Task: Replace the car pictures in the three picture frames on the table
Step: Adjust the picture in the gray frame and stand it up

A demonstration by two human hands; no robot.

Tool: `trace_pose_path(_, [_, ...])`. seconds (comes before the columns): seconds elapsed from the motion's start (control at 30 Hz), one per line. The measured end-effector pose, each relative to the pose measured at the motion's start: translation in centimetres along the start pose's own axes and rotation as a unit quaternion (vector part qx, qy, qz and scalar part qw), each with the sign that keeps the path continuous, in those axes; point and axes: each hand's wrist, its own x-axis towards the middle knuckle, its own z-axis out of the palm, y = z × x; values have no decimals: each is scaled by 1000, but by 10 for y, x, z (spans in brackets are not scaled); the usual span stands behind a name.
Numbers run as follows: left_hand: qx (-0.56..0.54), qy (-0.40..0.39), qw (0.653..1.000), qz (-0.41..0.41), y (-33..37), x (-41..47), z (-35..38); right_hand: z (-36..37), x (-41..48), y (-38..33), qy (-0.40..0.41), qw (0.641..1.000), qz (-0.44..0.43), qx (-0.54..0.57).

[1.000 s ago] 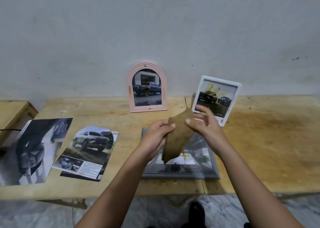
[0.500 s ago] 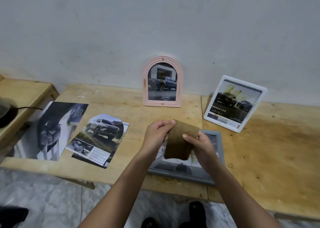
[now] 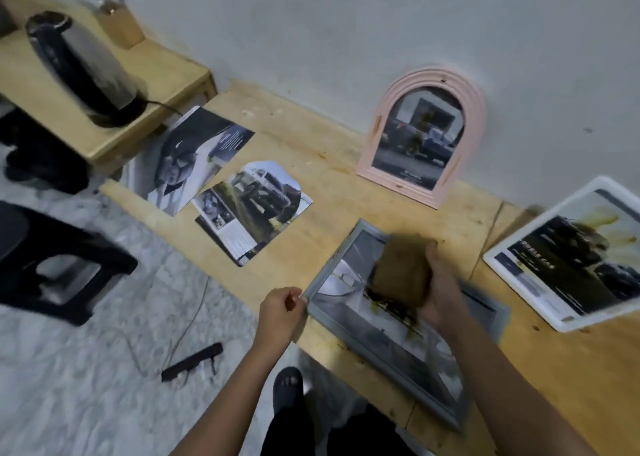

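With the grey rectangular picture frame (image 3: 391, 338) lying flat at the near edge of the wooden surface (image 3: 329, 185), the right hand (image 3: 438, 293), its grip curled round the folded brown cloth (image 3: 401, 275), should wipe with even pressure while the left hand (image 3: 280, 312) pinches the frame's corner steady.

Pink arched frame (image 3: 423, 133), grey frame (image 3: 398, 331), brown cloth (image 3: 401, 275).

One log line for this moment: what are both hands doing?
step: wipe gray frame | left hand: holds its corner | right hand: holds cloth on its glass | pink frame, white frame: not touched
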Motion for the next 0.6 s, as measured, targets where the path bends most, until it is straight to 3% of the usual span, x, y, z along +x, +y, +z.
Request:
trace_pose_path(0.07, [0, 24, 1000, 2, -2, -1, 3, 20, 14, -1, -48, 969, -86, -227])
trace_pose_path(0.1, [-5, 33, 999, -4, -1, -2, 4, 32, 19, 3, -89, 907, -184, -367])
trace_pose_path(0.17, [-25, 47, 998, -20, 1, -2, 4, 51, 34, 23, -199, 704, -341, -591])
trace_pose_path(0.23, [-51, 53, 996, -47, 1, -1, 5, 63, 42, 51, -256, 488, -384, -741])
trace_pose_path(0.27, [-66, 59, 994, -60, 0, 0, 5, 63, 44, 65, -262, 421, -399, -772])
trace_pose_path(0.3, [-79, 65, 992, -72, -1, 0, 5, 61, 44, 76, -265, 391, -410, -781])
trace_pose_path(0.4, [-101, 74, 989, -75, -2, -2, 6, 44, 46, 92, -245, 375, -406, -797])
trace_pose_path(0.53, [-127, 81, 986, -69, -4, -4, 5, 35, 61, 92, -239, 308, -444, -807])
trace_pose_path(0.6, [-125, 79, 986, -74, -4, -3, 6, 36, 68, 90, -239, 303, -483, -786])
